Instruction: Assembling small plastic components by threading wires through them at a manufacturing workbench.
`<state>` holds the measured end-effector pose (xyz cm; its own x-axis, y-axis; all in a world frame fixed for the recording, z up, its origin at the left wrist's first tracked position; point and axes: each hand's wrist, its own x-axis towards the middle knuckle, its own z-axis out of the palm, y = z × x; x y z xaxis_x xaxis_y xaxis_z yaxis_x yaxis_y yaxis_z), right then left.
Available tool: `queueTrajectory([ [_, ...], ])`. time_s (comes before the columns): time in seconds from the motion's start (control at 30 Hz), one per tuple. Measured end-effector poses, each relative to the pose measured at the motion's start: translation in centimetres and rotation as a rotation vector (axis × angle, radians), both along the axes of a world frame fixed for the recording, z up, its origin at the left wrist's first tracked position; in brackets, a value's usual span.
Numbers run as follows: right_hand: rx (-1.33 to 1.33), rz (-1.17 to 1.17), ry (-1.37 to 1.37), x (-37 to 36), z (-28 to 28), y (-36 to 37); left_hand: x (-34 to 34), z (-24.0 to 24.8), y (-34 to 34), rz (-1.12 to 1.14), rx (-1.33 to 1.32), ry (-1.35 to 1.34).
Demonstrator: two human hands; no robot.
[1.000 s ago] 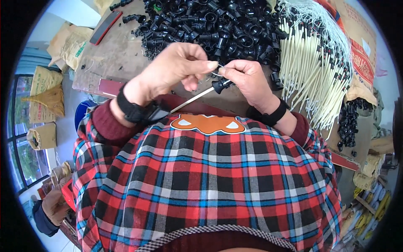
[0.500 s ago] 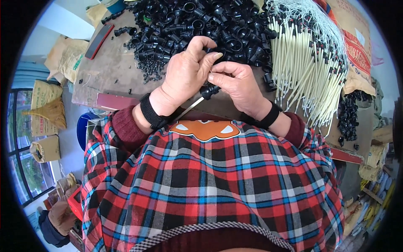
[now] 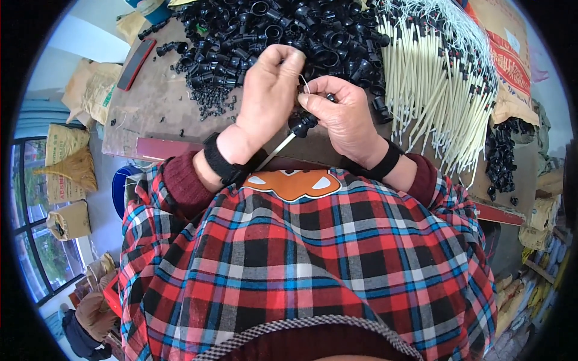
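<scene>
My left hand (image 3: 268, 96) is closed in a pinch at the upper end of a thin white cord (image 3: 305, 83). Lower down, the fingers of my right hand (image 3: 352, 120) pinch together around the same cord. A small black piece (image 3: 330, 97) shows at my right fingers. Just below both hands is a black plastic fitting (image 3: 302, 124), with a cream tube (image 3: 280, 146) slanting from it down toward my apron. Whether my right fingers also touch the fitting is hidden.
Black plastic fittings (image 3: 271, 33) are heaped at the back of the table, with tiny black parts (image 3: 211, 101) left of my hands. A bundle of cream tubes (image 3: 433, 90) with white cords lies right. A red-and-black bar (image 3: 136, 65) lies far left; more black parts (image 3: 501, 159) lie far right.
My left hand has risen slightly away from my right, and a length of white cord now shows between them. The fitting and tube stay below the hands.
</scene>
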<state>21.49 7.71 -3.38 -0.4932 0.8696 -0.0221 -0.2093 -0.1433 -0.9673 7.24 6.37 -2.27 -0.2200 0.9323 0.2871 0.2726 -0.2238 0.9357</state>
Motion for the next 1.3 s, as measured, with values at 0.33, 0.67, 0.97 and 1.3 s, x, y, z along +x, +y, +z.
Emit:
queueTrajectory([
  [0.33,0.091,-0.004,-0.001,0.3,0.1,0.2,-3.2,0.7,-2.7,-0.28,0.08,0.43],
  [0.67,0.285,0.086,-0.117,0.6,0.0,0.1,-4.2,3.9,-3.1,-0.363,0.258,0.664],
  [0.97,0.488,0.253,-0.211,1.5,0.7,0.6,-5.5,4.6,-2.5,-0.715,-0.547,0.21],
  [1.3,0.631,0.027,-0.472,6.9,1.9,3.2,-6.1,4.9,-4.8,-0.477,-0.29,0.475],
])
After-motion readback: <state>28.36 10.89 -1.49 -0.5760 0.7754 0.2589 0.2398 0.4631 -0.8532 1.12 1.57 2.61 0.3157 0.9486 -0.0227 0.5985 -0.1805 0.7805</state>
